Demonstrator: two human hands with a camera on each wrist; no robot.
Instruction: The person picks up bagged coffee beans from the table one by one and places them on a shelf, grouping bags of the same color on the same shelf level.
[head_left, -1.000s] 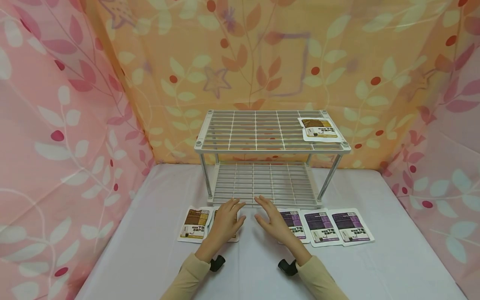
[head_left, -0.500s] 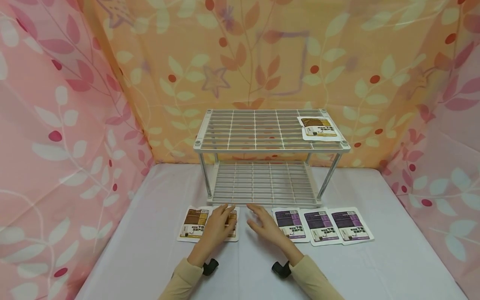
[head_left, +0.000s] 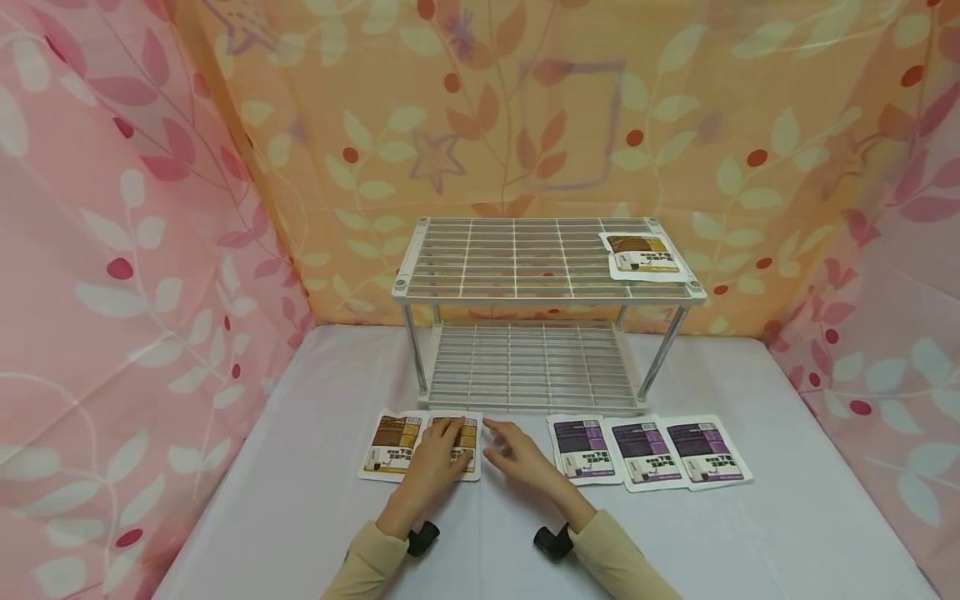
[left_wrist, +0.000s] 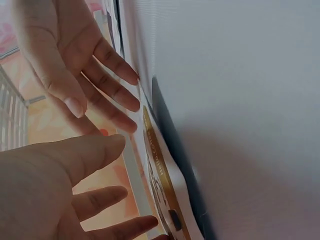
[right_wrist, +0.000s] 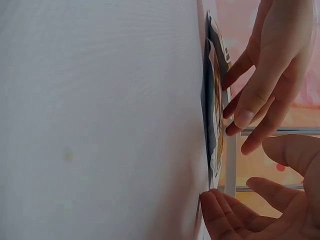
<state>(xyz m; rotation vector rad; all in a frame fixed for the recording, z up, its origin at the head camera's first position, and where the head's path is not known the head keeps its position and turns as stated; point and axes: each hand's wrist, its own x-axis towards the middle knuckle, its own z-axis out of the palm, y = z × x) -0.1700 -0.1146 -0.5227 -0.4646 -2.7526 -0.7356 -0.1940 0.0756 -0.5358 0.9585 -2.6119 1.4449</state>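
Observation:
Two brown packets lie side by side on the white table in front of a white wire rack (head_left: 547,279). My left hand (head_left: 438,454) rests with straight fingers on the right-hand brown packet (head_left: 467,437), which it partly hides. The other brown packet (head_left: 390,444) lies bare to its left. My right hand (head_left: 513,452) is flat and open just right of the covered packet. In the right wrist view its fingertips (right_wrist: 212,207) touch the table at the edge of that packet (right_wrist: 216,110). In the left wrist view the packet's edge (left_wrist: 162,190) shows below both hands.
Three purple packets (head_left: 643,452) lie in a row to the right of my hands. Another brown packet (head_left: 641,254) sits on the rack's top shelf at its right end. The lower shelf (head_left: 532,367) holds nothing. Patterned cloth walls (head_left: 112,292) close in the table.
Both hands drew back from the rack's front edge and shifted left. The right hand uncovered the leftmost purple packet. The left hand settled on the second brown packet.

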